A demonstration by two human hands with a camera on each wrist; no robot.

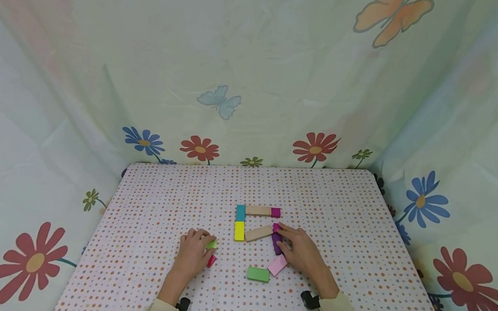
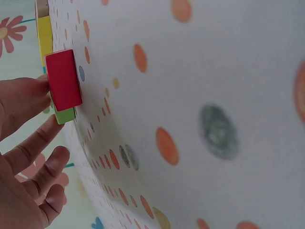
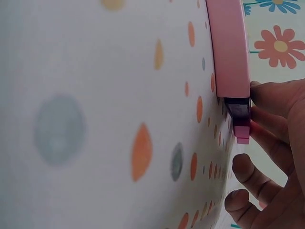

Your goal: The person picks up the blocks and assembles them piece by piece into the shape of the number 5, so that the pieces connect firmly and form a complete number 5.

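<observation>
A: What does the right hand point(image 1: 302, 252) touch?

B: Its fingertips point(image 1: 279, 228) are on a small magenta block point(image 1: 276, 227), at the end of a tan block point(image 1: 258, 233) that lies a bit slanted. The fingers are bent only lightly, and I cannot tell if they pinch the block or only push it. Under the index finger lies a dark purple block point(image 1: 276, 243); in the right wrist view it sits between the fingers point(image 3: 269, 98) and a pink block point(image 3: 232, 52).

A: And the left hand point(image 1: 193, 252)?

B: Its fingers are curled over two blocks, a light green block point(image 1: 212, 244) at the fingertips and a red block point(image 1: 211, 261) just below it. In the left wrist view the red block point(image 2: 64, 79) stands on the green one point(image 2: 64, 115), and the fingers point(image 2: 24, 95) touch both.

A: What is beyond the fingers?

B: Past the right fingertips, a yellow block point(image 1: 239, 231) touches the other end of the tan one. Above it is a teal block point(image 1: 240, 212), then a second tan block point(image 1: 258, 210) with a magenta end piece point(image 1: 276, 212). Near the right palm lies a green block point(image 1: 258, 274), just beside the pink one.

A: Is there room to move?

B: Yes. The dotted table point(image 1: 348, 214) is open on all sides of the blocks, and the edges are well apart from both hands. A flower curtain point(image 1: 253, 79) stands close around the table edges.
</observation>
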